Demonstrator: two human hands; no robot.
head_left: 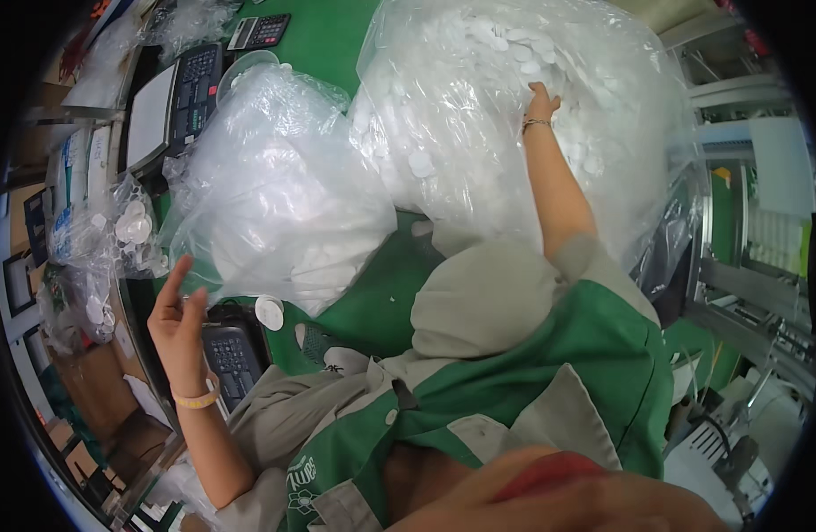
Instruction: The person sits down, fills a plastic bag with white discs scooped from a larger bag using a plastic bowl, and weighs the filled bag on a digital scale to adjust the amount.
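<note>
My right hand (pixel 541 105) reaches over a large clear plastic bag (pixel 461 142) full of white round discs (pixel 523 49). Its thumb and a finger stand apart close to the loose discs, and nothing shows between them. At the left, my left hand (pixel 176 324) is raised with index finger and thumb spread, holding nothing that I can see. Beside it is the loose film edge of a smaller clear bag (pixel 284 186), also filled with white pieces. A single white disc (pixel 269 313) lies between that bag and a dark keypad unit (pixel 233 359).
A scale with a pale plate (pixel 151 115) and dark keypad (pixel 198 75) stands at the far left, near a calculator (pixel 259 32). Small bags of discs (pixel 135 223) lie left of the smaller bag. Metal framing (pixel 736 293) runs along the right. The floor (pixel 324 27) is green.
</note>
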